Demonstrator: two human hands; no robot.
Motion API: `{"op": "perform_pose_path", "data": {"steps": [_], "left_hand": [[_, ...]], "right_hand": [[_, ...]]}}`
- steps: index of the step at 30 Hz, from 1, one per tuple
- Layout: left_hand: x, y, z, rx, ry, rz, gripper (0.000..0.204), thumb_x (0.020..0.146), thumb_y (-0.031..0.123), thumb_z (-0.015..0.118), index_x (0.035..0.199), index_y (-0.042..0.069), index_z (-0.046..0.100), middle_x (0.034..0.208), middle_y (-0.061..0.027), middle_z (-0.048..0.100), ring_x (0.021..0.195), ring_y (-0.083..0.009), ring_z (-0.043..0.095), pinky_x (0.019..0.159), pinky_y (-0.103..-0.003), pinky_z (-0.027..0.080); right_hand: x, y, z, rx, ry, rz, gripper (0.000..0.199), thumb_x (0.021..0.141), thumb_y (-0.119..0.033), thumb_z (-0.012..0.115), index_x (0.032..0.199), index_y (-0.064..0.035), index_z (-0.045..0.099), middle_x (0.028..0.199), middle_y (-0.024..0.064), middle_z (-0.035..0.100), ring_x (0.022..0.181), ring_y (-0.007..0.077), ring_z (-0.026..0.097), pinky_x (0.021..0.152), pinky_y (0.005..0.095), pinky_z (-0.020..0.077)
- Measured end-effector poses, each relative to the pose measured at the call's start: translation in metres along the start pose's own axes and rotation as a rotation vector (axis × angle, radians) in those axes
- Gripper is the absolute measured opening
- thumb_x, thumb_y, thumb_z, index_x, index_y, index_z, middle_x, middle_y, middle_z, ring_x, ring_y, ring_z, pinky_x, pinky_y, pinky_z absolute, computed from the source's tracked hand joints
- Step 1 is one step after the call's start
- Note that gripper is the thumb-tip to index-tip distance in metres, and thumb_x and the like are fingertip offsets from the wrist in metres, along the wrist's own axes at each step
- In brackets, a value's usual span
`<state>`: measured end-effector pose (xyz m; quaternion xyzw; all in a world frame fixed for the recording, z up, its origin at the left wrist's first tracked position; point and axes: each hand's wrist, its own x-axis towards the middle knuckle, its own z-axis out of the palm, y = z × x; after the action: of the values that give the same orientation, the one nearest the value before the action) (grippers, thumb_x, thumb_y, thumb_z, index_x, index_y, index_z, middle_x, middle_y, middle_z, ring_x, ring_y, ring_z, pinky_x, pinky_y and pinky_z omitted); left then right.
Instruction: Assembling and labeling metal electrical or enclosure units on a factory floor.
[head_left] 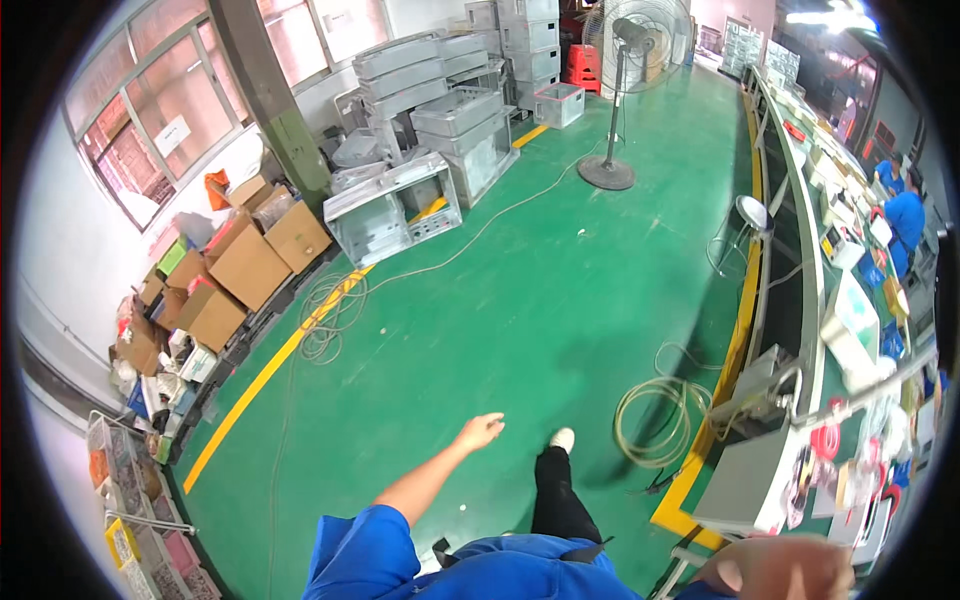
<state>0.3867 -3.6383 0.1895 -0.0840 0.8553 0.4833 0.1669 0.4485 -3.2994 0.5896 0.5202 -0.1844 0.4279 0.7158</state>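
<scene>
One coiled hose lies right of the left fingers.

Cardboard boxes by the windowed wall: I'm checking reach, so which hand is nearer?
Left. The left hand is over the green floor, right of the cardboard boxes; the blurred right hand is farther right.

From here I see a green floor marked with yellow lines; on the left, a white wall with framed windows adjoins a green-based pillar. A long workbench runs along the right, a bright ceiling lamp beyond.
</scene>
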Motion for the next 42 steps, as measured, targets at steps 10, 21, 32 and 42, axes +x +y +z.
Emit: {"op": "perform_pose_path", "data": {"steps": [10,21,32,42], "left_hand": [[0.163,0.028,-0.033,0.165,0.077,0.148,0.042,0.076,0.033,0.055,0.11,0.008,0.052,0.101,-0.0166,0.054,0.096,-0.0314,0.05,0.083,-0.037,0.04],[0.392,0.016,-0.176,-0.714,-0.164,-0.747,0.055,0.082,0.035,0.05,0.126,0.006,0.032,0.107,-0.0192,0.049,0.095,-0.0265,0.051,0.081,-0.036,0.042],[0.876,0.105,-0.374,-0.383,-0.162,-0.279,0.043,0.084,0.026,0.048,0.12,0.004,0.04,0.084,-0.0103,0.057,0.06,-0.017,0.057,0.053,-0.027,0.048],[1.274,0.366,-0.418,-0.43,-0.298,0.18,0.036,0.084,0.013,0.047,0.117,-0.002,0.041,0.09,-0.0132,0.057,0.068,-0.0151,0.058,0.056,-0.024,0.049]], "right_hand": [[-0.383,0.13,-0.12,-0.565,-0.706,1.964,0.016,0.073,-0.004,0.053,0.088,-0.0003,0.052,0.081,0.0097,0.05,0.069,0.0159,0.052,0.063,0.0247,0.0437],[-0.679,0.373,-0.042,0.234,-1.269,2.054,0.018,0.075,-0.009,0.055,0.092,-0.001,0.053,0.088,0.0117,0.053,0.076,0.0202,0.057,0.067,0.0295,0.0475],[-0.878,0.423,-0.152,-0.582,-1.272,2.648,0.04,0.072,-0.039,0.053,0.092,-0.0042,0.056,0.088,0.0157,0.057,0.082,0.0287,0.055,0.074,0.0366,0.0439],[-1.094,0.633,-0.238,-1.237,-0.752,2.83,0.044,0.074,-0.041,0.05,0.1,-0.0069,0.058,0.094,0.0151,0.06,0.089,0.027,0.056,0.079,0.0344,0.0434]]}}
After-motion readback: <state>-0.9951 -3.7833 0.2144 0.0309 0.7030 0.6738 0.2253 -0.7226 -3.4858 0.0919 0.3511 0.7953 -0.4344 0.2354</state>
